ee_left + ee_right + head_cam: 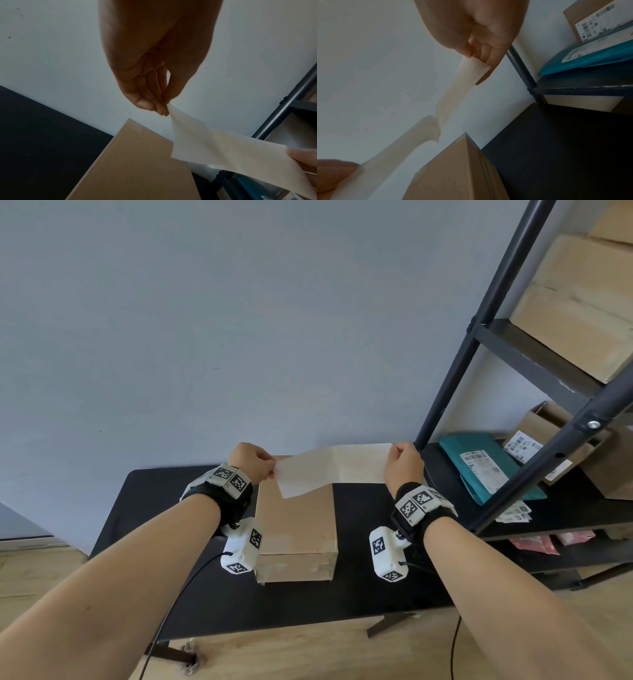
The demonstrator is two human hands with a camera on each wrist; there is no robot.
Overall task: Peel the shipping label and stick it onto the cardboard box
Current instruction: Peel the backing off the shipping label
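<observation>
I see the shipping label as a pale, blank-looking strip of paper, stretched in the air between my 2 hands above the far end of the cardboard box. A crease crosses it near the middle; the left part dips lower and looks slightly translucent, the right part looks creamier. From here I cannot tell whether the sticker has come away from its backing, and no print shows on the side facing me.

My left hand pinches the left end: in the left wrist view the thumb and fingertips are drawn tight together on one corner of the paper, the other fingers curled in alongside. My right hand pinches the right end; in the right wrist view the thumb presses the strip against the fingers, and the index finger runs on behind the paper's edge.

The box is plain brown, closed, lying flat on the black tabletop, its far end close to the tabletop's back edge by the wall. Neither hand touches it.

To the right stands a dark metal shelf carrying a teal mailer with a printed label and more brown boxes.
</observation>
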